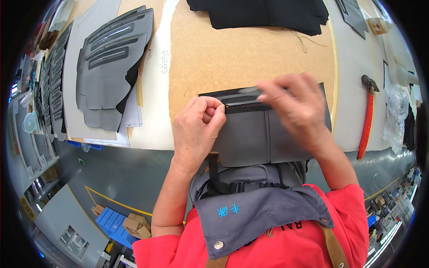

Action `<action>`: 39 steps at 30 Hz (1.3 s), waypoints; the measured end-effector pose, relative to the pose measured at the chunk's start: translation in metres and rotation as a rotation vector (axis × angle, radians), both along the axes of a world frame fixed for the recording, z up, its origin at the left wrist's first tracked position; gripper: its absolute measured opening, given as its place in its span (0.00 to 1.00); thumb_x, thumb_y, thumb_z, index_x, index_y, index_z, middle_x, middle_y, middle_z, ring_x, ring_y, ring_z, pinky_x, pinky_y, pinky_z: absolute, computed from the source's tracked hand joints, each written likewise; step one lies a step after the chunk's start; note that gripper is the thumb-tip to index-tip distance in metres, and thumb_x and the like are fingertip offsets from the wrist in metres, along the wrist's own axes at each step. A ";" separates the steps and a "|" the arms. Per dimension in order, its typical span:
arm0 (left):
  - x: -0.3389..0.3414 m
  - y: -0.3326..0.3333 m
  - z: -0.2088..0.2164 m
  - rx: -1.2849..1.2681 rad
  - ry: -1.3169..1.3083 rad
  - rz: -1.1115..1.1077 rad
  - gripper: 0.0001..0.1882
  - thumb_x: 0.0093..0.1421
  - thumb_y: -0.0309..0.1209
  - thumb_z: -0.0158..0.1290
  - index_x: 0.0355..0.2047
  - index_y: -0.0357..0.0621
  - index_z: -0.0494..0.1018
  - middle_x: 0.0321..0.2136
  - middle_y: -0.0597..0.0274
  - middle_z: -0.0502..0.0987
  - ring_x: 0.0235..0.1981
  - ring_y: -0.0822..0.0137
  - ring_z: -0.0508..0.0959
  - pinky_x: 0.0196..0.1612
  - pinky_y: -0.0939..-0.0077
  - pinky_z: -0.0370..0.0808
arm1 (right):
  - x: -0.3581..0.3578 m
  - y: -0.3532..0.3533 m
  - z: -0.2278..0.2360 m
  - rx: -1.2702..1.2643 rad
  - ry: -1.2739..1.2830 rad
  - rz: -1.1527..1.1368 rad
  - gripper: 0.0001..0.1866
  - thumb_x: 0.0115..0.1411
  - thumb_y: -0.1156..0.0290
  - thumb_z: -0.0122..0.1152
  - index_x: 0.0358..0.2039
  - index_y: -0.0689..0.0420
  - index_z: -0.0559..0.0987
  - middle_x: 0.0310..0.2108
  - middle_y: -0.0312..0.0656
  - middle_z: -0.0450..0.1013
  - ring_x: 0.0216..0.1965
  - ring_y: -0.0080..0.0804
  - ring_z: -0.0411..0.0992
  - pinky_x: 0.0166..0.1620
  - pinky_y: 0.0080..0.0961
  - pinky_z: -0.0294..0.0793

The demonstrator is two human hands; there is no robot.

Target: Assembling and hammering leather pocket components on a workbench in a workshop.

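A dark grey panel [245, 138], leather-like, lies at the table's near edge and reaches over it toward my apron. Across its upper part runs a black-bordered slot [250, 102] with a pale, shiny strip in it, and a seam goes down the middle. My left hand [196, 125] is closed at the slot's left end, thumb and forefinger pressed together; what they pinch is hidden. Over the panel's right part hovers my right hand [297, 105], its fingers smeared by motion, so their grip cannot be read.
Similar grey panels [105, 85] lie stacked at the left, with more beyond them. Black fabric pieces [268, 13] rest at the far side, a loose thread [306, 42] beside them. A red-handled hammer [367, 120] and a clear plastic bag [395, 116] lie at the right.
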State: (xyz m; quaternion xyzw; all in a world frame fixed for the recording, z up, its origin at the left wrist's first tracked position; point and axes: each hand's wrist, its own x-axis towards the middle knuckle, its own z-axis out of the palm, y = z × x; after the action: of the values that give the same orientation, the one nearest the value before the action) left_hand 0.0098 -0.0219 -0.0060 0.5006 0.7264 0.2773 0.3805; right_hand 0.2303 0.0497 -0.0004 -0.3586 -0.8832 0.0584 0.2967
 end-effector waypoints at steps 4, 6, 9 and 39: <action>-0.001 -0.002 -0.002 0.018 0.015 0.007 0.03 0.61 0.26 0.61 0.31 0.40 0.79 0.28 0.63 0.78 0.22 0.72 0.79 0.30 0.76 0.76 | 0.055 0.010 0.005 -0.085 0.014 -0.326 0.15 0.59 0.72 0.73 0.48 0.52 0.88 0.36 0.36 0.76 0.39 0.33 0.70 0.41 0.31 0.71; 0.001 -0.003 0.000 0.060 0.057 -0.005 0.03 0.61 0.25 0.61 0.31 0.40 0.78 0.28 0.63 0.78 0.22 0.72 0.79 0.30 0.76 0.76 | 0.090 0.012 0.007 -0.092 -0.008 -0.501 0.14 0.63 0.73 0.70 0.50 0.52 0.88 0.39 0.36 0.78 0.41 0.32 0.70 0.47 0.28 0.71; 0.002 -0.003 -0.003 0.138 0.079 -0.024 0.04 0.64 0.24 0.61 0.32 0.37 0.79 0.23 0.67 0.78 0.20 0.80 0.77 0.26 0.83 0.74 | 0.144 0.012 -0.003 -0.094 -0.061 -0.656 0.13 0.67 0.68 0.67 0.52 0.52 0.87 0.40 0.35 0.78 0.45 0.32 0.72 0.51 0.28 0.70; -0.003 -0.002 0.000 -0.067 -0.085 0.059 0.08 0.65 0.25 0.64 0.40 0.37 0.77 0.25 0.70 0.77 0.24 0.82 0.78 0.27 0.87 0.77 | 0.067 -0.024 -0.009 -0.756 0.347 -0.447 0.08 0.64 0.79 0.66 0.43 0.62 0.80 0.37 0.37 0.74 0.31 0.25 0.71 0.36 0.22 0.72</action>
State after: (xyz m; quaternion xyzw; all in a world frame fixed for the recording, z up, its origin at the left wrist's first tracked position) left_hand 0.0064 -0.0244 -0.0060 0.4537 0.7329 0.2849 0.4194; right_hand 0.2970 0.0262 -0.0095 -0.6076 -0.6385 0.3697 0.2940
